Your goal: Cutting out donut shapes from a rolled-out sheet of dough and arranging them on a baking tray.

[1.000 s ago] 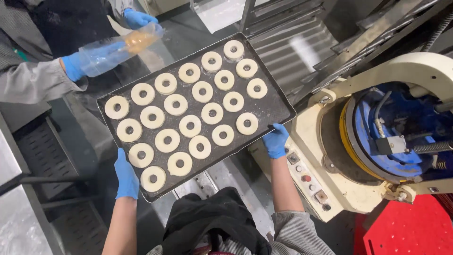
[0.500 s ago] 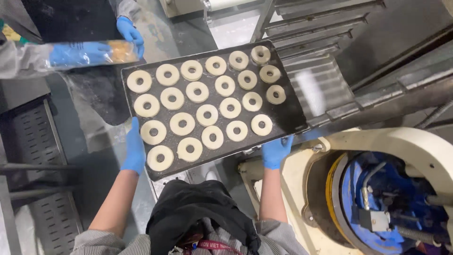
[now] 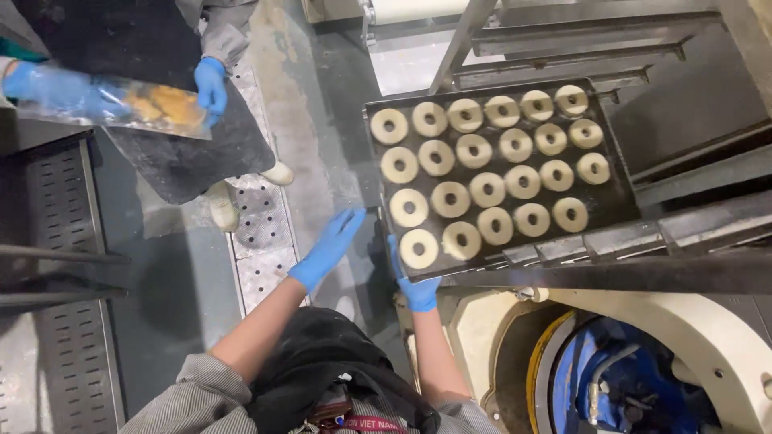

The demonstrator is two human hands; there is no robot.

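A dark baking tray (image 3: 619, 210) with several pale ring-shaped dough pieces (image 3: 482, 190) lies on the metal rails of a rack (image 3: 683, 233). My right hand (image 3: 416, 285), in a blue glove, grips the tray's near left corner. My left hand (image 3: 330, 245), also gloved in blue, hovers just left of the tray with its fingers spread, holding nothing.
At top left another person in a dark apron holds a clear bag (image 3: 137, 108) of yellowish pieces with two blue-gloved hands (image 3: 211, 84). A cream-coloured round machine (image 3: 643, 370) with a blue inside stands at bottom right. A perforated floor grate (image 3: 261, 233) runs below my left arm.
The tray has moved to the right and onto the rack rails. My left hand has let go of the tray's left edge and opened; my right hand stays on the tray.
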